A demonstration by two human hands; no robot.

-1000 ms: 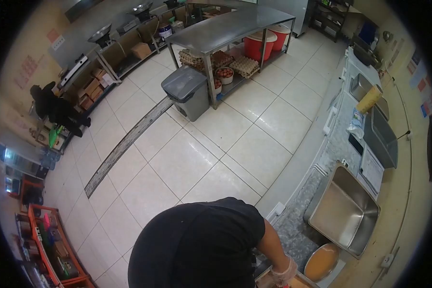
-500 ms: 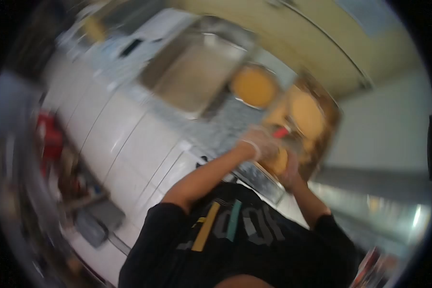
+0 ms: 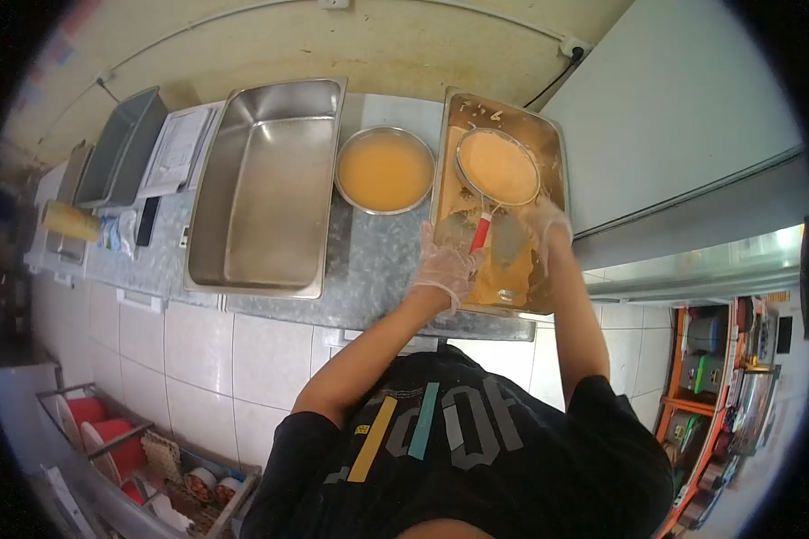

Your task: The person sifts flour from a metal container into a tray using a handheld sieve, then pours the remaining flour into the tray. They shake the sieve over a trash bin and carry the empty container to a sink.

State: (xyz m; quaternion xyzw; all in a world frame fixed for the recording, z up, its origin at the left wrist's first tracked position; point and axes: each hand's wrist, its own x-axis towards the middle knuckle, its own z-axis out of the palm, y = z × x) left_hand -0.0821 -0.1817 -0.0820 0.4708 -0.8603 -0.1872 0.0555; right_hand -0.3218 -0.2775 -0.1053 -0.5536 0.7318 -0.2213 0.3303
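Note:
In a clear plastic glove, my left hand [image 3: 445, 271] is closed round the lower end of the red handle of a round strainer [image 3: 498, 167]. Orange-tan material fills the strainer, which lies over the far part of a deep metal tray [image 3: 557, 135]. My right hand [image 3: 550, 223], also gloved, is over the tray's right side, close below the strainer's rim; its fingers are blurred. Orange liquid and residue coat the tray's bottom and walls. Left of this tray stands a round metal bowl [image 3: 385, 171] of orange liquid.
A large metal pan [image 3: 279, 189] stands on the grey counter [image 3: 360, 269]. Farther left are papers [image 3: 178, 148], a phone [image 3: 148, 221], a grey tub [image 3: 126, 148] and a yellow roll [image 3: 70, 221]. A pale upright panel [image 3: 683, 108] borders the tray's right.
The view has swung from the room to the counter. Since half a second ago, my right hand has moved away from my left, up beside the strainer. My left hand stays at the red handle.

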